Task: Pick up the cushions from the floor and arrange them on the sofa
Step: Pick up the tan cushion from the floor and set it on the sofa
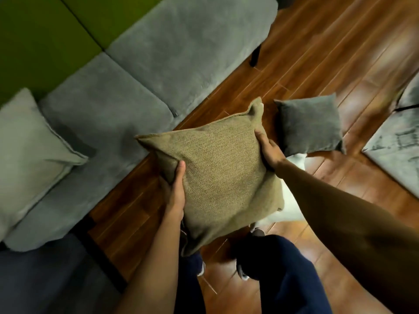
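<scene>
I hold a tan woven cushion [222, 175] in the air in front of me, above the wooden floor. My left hand [175, 191] grips its left edge and my right hand [269, 152] grips its right edge. A dark grey cushion [310, 125] lies on the floor just beyond my right hand. A white cushion [292, 200] lies on the floor, mostly hidden under the tan one. The grey sofa [127, 94] runs along the left, with a pale grey-green cushion [29, 152] resting on its seat at the far left.
Green sofa backrests [45, 37] fill the top left. A black sofa leg [255, 56] stands on the floor near the top. A grey rug [394, 150] lies at the right edge. My legs and shoes [244, 273] are below the cushion.
</scene>
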### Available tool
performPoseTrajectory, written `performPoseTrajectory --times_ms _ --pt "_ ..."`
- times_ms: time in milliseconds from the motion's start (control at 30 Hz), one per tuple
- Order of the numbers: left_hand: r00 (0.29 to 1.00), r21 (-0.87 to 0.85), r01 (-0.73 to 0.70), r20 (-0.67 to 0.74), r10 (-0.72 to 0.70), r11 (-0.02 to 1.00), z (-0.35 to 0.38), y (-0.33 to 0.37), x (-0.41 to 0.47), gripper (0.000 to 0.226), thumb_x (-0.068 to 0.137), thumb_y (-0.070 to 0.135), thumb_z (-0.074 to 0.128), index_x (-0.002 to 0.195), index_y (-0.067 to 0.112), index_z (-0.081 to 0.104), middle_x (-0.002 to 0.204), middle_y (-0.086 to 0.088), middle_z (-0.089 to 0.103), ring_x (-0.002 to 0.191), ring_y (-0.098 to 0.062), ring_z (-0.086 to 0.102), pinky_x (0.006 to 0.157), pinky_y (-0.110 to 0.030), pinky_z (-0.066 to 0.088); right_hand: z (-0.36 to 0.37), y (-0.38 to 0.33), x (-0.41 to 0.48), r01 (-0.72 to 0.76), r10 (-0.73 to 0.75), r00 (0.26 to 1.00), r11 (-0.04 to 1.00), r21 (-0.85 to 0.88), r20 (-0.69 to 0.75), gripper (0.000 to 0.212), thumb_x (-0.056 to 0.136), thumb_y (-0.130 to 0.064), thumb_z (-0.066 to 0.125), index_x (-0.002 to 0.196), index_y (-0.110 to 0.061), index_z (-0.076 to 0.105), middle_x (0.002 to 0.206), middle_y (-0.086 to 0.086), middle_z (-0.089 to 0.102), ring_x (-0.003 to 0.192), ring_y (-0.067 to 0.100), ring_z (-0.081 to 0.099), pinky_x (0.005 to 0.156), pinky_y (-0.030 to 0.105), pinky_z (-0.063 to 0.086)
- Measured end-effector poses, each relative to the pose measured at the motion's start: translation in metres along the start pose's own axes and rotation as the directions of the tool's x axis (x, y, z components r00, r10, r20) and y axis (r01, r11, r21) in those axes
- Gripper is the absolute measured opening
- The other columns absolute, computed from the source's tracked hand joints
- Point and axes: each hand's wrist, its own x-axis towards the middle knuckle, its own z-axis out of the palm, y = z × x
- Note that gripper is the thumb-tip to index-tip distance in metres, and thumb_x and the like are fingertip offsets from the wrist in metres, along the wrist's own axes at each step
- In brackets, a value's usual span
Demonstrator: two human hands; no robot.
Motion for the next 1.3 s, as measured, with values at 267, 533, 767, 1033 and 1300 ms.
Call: performPoseTrajectory --times_ms 267,533,767,1033,1300 --pt "0.972 -0.128 -0.155 0.155 0.174 0.979 -0.035 0.123 -0.134 0.103 0.067 0.085 0.074 0.156 0.042 0.042 0.146 0.008 0.061 0.129 -0.017 0.061 0.105 -0.047 0.053 -0.033 -0.134 -0.112 0.142 -0.141 0.984 0.99 -0.006 0.105 0.094 0.088 -0.08 0.045 0.158 -0.019 0.033 0.161 0.004 0.038 0.146 0.027 0.039 0.118 0.04 0.027" --pt "0.978 -0.212 -0.203 0.001 0.208 0.956 -0.106 0.175 -0.114 0.104 0.067 0.084 0.077 0.156 0.045 0.04 0.152 0.01 0.057 0.136 -0.018 0.057 0.114 -0.054 0.047 0.039 -0.208 -0.126 0.277 -0.254 0.918 0.961 -0.031 0.305 0.098 0.085 -0.078 0.055 0.159 -0.018 0.029 0.157 -0.001 0.041 0.138 0.022 0.044 0.115 0.039 0.031" --pt "0.961 -0.274 -0.269 -0.145 0.237 0.923 -0.17 0.256 -0.044 0.119 0.065 0.078 0.079 0.163 0.041 0.025 0.159 0.001 0.049 0.137 -0.024 0.054 0.114 -0.053 0.047 0.151 -0.27 -0.075 0.285 -0.195 0.824 0.954 -0.092 0.532 0.12 0.056 -0.052 0.094 0.153 -0.022 0.03 0.14 -0.003 0.055 0.122 0.015 0.057 0.097 0.029 0.048" --pt "0.935 -0.184 -0.344 -0.154 0.318 0.921 -0.254 0.353 0.091 0.089 0.087 0.06 0.072 0.161 0.032 0.033 0.157 0.0 0.05 0.135 -0.022 0.054 0.11 -0.048 0.048 0.313 -0.349 -0.001 0.344 -0.21 0.769 0.932 -0.113 0.603 0.069 0.083 0.0 0.078 0.134 -0.021 0.037 0.124 -0.011 0.056 0.11 -0.001 0.055 0.087 0.012 0.049" --pt "0.945 -0.182 -0.299 -0.197 0.263 0.937 -0.297 0.403 0.228 0.094 0.088 0.056 0.075 0.164 0.029 0.026 0.161 -0.002 0.044 0.139 -0.026 0.051 0.115 -0.047 0.045 0.434 -0.38 0.111 0.169 -0.056 0.785 0.978 -0.126 0.617 0.137 0.04 -0.055 0.1 0.154 -0.021 0.033 0.146 0.002 0.056 0.135 0.024 0.053 0.118 0.045 0.038"
